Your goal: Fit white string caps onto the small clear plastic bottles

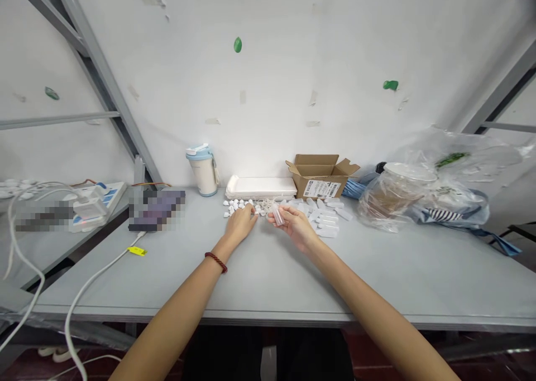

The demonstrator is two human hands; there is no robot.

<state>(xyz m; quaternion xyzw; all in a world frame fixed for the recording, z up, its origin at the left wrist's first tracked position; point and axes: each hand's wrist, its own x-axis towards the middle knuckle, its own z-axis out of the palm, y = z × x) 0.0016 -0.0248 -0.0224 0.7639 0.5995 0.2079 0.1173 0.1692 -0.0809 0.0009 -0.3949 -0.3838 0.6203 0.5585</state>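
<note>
My right hand (296, 227) holds a small clear plastic tube (277, 216) between thumb and fingers, above the grey table. On the left, my left hand (242, 223) is lowered to the tabletop with its fingers curled together. Whatever its fingertips hold, if anything, is hidden. Small white caps (231, 205) lie scattered just behind that hand. Some thin whitish strings (267, 205) are heaped between the two hands. Several more clear tubes (329, 220) lie in a loose pile to the right of my right hand.
Behind the hands lie a stack of flat white packs (262, 187) and an open cardboard box (320, 177). A cream cup with a blue lid (202, 170) stands left. Plastic-bagged items (389, 191) sit right. A white cable (96, 275) crosses the table's left side.
</note>
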